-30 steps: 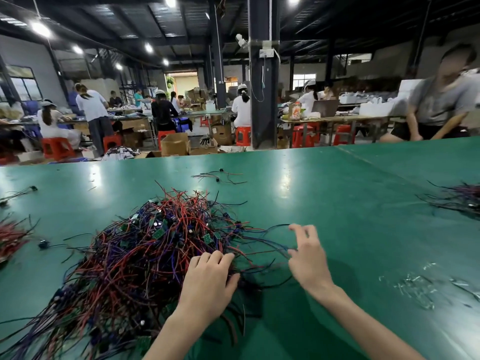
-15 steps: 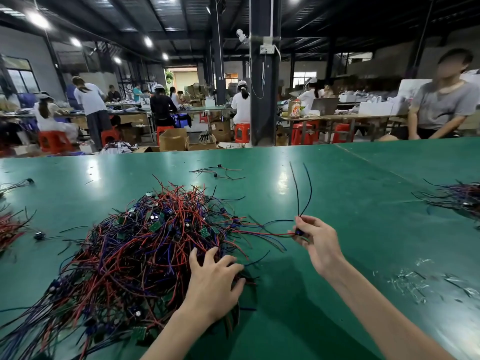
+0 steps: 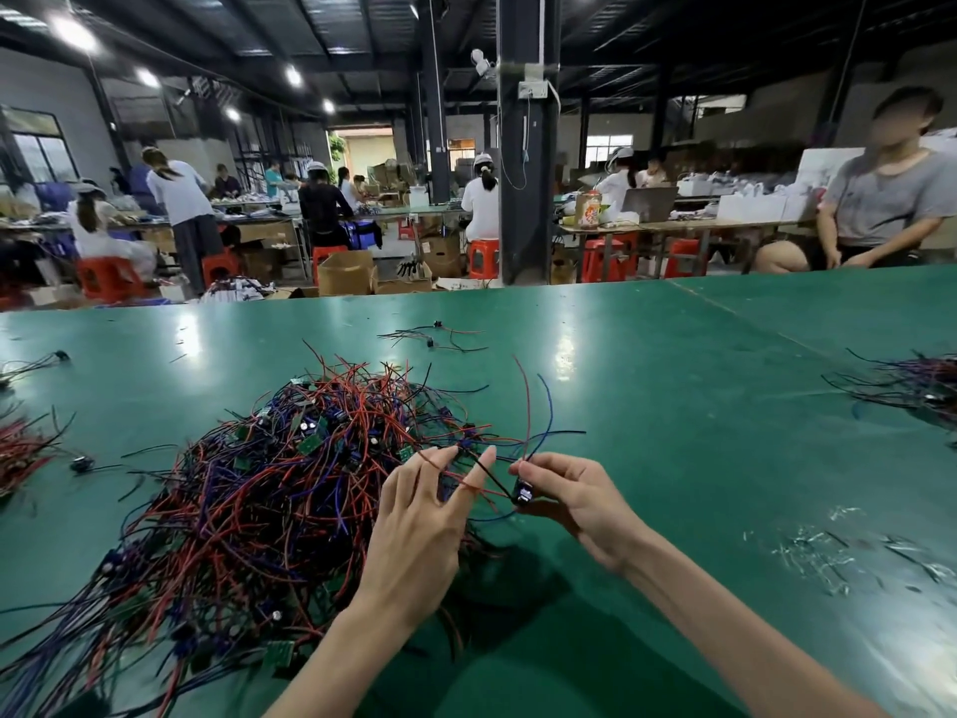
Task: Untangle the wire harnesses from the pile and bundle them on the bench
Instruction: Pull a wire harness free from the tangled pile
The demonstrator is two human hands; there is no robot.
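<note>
— Wire harnesses (image 3: 248, 500), red, blue and black, heaped in a tangle left of centre on the green bench (image 3: 673, 406). Smaller red bundle (image 3: 20, 448) at the far left edge.

— And the hands?

— Left hand (image 3: 419, 520) at the heap's right rim, fingers straight and spread, red lead (image 3: 445, 471) crossing them, nothing gripped. Just to its right, loose harness (image 3: 523, 493), small black block pinched in the right hand (image 3: 575, 494), thumb and curled fingers closed on it.

— Free of the heap?

— Not quite, by the look of it. Red and blue tails standing up and away from the block. Other leads running leftward across the left fingers and back into the tangle.

— So which way to pull?

— Probably rightward and toward the body, along the line of those leads, away from the heap. Right hand already on the block. The left hand nearer the heap, so best placed to hold the tangle down or comb off the snagged lead.

— Anywhere to lay it down?

— Green surface right of the right hand, then clear plastic scraps (image 3: 818, 551), then another dark bundle (image 3: 911, 380) at the far right edge, well apart.
</note>
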